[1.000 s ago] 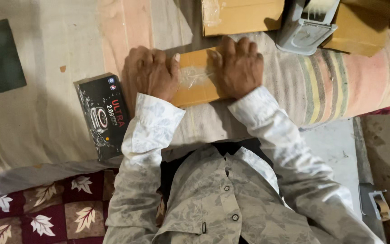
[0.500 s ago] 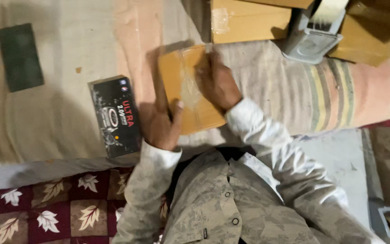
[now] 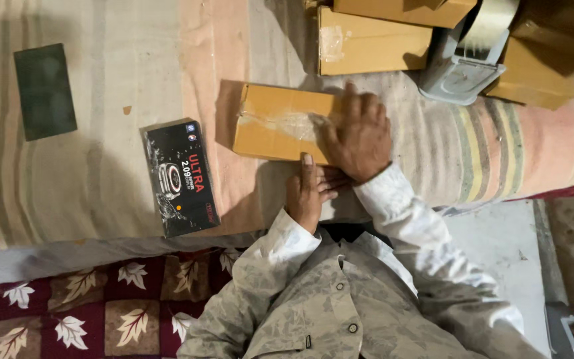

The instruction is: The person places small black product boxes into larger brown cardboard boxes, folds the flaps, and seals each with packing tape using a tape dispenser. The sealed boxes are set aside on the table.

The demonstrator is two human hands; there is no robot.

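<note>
Head view, near to far from the small cardboard box (image 3: 280,131): left hand (image 3: 308,193) flat against its near edge, right hand (image 3: 360,136) pressed open on its taped top; could skid on the striped cloth (image 3: 101,166). Left: black carton (image 3: 181,178). Beyond: tape dispenser (image 3: 463,60), stacked boxes (image 3: 373,43).
</note>
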